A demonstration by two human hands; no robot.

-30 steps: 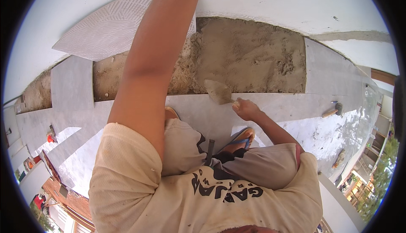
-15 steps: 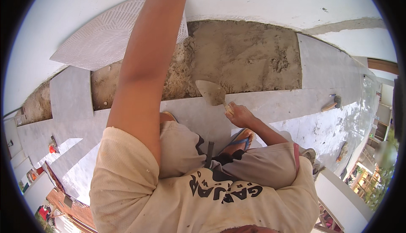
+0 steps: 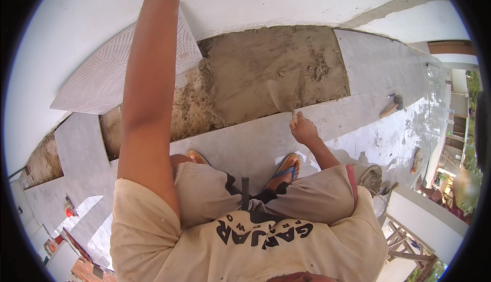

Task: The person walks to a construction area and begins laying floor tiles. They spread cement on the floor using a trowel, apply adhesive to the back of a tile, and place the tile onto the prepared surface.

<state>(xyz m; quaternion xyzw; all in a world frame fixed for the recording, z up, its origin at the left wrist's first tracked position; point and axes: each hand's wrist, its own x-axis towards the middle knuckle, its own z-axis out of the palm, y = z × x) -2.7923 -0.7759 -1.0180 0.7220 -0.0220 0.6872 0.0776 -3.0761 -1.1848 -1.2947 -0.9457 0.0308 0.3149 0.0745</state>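
Observation:
My right hand (image 3: 305, 128) is closed round the handle of a pointed trowel (image 3: 283, 97). The flat blade lies over the near part of a bed of wet grey mortar (image 3: 266, 57); whether it touches the surface I cannot tell. My left arm (image 3: 148, 72) stretches forward past the top edge, so its hand is out of sight. Behind that arm, a large tile (image 3: 99, 72) leans against the white wall, its ridged back facing me. Rough, crumbly fill (image 3: 192, 100) shows between this tile and the smoothed mortar.
Grey tiles (image 3: 245, 141) are laid along the near side of the mortar, with another tile (image 3: 381, 59) at its right end. A mallet (image 3: 393, 106) rests on the right-hand tiles. Beside my right knee stands a bucket (image 3: 370, 178). My sandalled feet (image 3: 286, 172) are on the tiles.
The trowel has moved from the mortar's near left edge rightward and forward, over the mortar. My left arm stays stretched out, while the whole view has shifted somewhat.

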